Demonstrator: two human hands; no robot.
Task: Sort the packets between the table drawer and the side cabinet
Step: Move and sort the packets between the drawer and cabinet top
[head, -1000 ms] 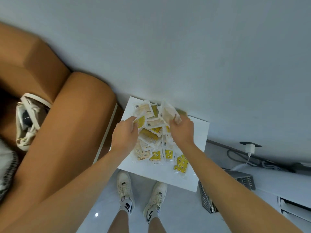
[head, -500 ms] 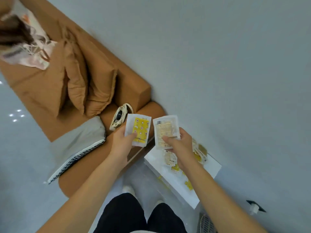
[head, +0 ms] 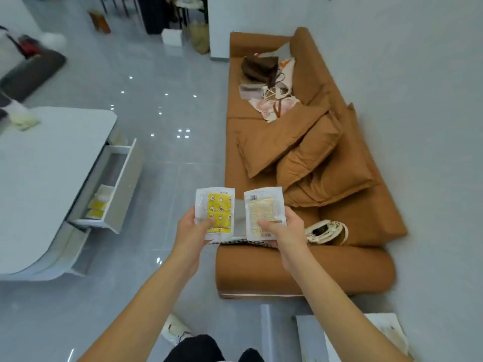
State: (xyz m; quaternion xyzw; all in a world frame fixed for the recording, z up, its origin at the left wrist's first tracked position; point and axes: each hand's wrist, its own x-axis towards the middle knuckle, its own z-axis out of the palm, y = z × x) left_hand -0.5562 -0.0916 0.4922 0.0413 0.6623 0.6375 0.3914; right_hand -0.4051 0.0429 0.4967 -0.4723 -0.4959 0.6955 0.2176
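Note:
My left hand point(head: 192, 229) pinches a white packet with a yellow patterned face point(head: 215, 211), held upright in front of me. Beside it my right hand point(head: 285, 231) pinches a white packet with a pale beige face point(head: 264, 211). The two packets are side by side and apart. At the left, the white table point(head: 39, 178) has its drawer point(head: 115, 189) pulled open, with several yellow and pale packets lying at its near end. The white side cabinet top point(head: 311, 338) shows at the bottom right with a few packets point(head: 389, 335) on it.
A brown sofa point(head: 300, 270) with brown cushions, a bag and a white-strapped item stands right behind the packets. Grey tiled floor lies between sofa and table. My shoes and dark trousers show at the bottom. A dark mat and furniture stand far back left.
Both hands lifted one packet each off the side cabinet pile. My view swung from the cabinet and wall toward the sofa, floor and table with the open drawer.

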